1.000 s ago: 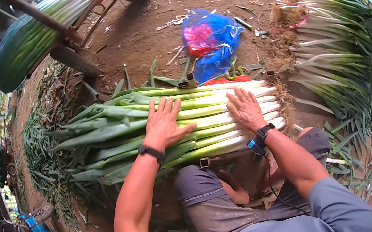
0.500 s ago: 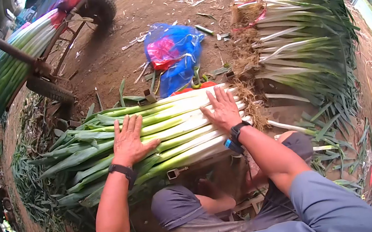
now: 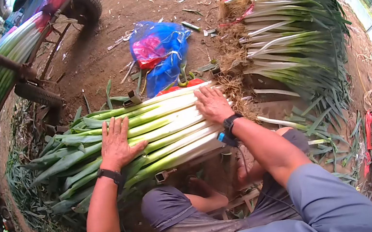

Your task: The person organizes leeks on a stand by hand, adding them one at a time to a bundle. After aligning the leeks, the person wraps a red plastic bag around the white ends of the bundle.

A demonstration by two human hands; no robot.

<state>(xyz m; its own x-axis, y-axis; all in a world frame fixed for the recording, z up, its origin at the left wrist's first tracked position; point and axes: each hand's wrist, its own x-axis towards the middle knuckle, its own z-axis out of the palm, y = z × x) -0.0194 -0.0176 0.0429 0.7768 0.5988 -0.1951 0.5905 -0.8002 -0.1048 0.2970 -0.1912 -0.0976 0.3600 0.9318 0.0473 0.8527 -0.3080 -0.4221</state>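
A flat row of leeks lies across a metal frame under both your palms. Beyond your right hand sits a loose pile of leeks; a blue bag lies past your fingertips. Your left hand rests open and flat on the green stalks, your right open and flat on the white ends, gripping nothing.

"What did the place look like?"
"A bare dirt floor, strewn with green trimmings. Daylight came through glazed panels on the right."
"Anything standing about?"
"A wheeled cart top left, and a blue plastic bag on the ground."
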